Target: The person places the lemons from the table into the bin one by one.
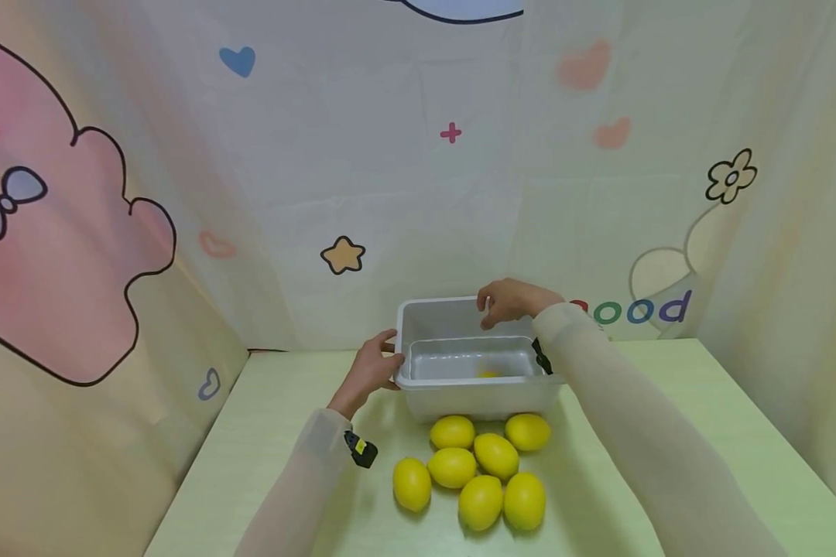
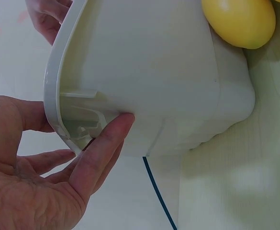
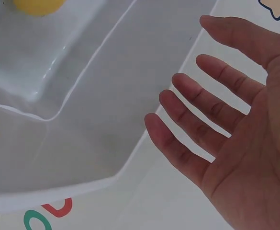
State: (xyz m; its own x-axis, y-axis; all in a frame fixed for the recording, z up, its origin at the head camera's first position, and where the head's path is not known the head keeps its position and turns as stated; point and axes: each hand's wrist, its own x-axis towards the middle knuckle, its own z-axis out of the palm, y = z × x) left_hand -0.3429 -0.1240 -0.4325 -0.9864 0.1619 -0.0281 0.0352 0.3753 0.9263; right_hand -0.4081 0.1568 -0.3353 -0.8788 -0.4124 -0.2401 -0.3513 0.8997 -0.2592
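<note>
A white plastic bin [image 1: 481, 396] stands on the table, its open top facing up. My left hand [image 1: 369, 370] grips the bin's left rim; in the left wrist view its fingers [image 2: 112, 134] lie against the outer wall under the lip. Over the bin's far rim hovers my right hand [image 1: 512, 300], holding nothing. The right wrist view shows its fingers [image 3: 192, 96] spread and loosely bent. A lemon [image 3: 38, 4] lies on the bin's floor, mostly hidden by the front wall in the head view. Several lemons [image 1: 496, 456] lie in a group just in front of the bin.
The pale green table [image 1: 251, 480] bears the bin and lemons. Behind it hangs a printed curtain [image 1: 418, 193], close to the bin's far side. One lemon [image 1: 412, 484] sits at the group's left, near my left sleeve [image 1: 292, 480].
</note>
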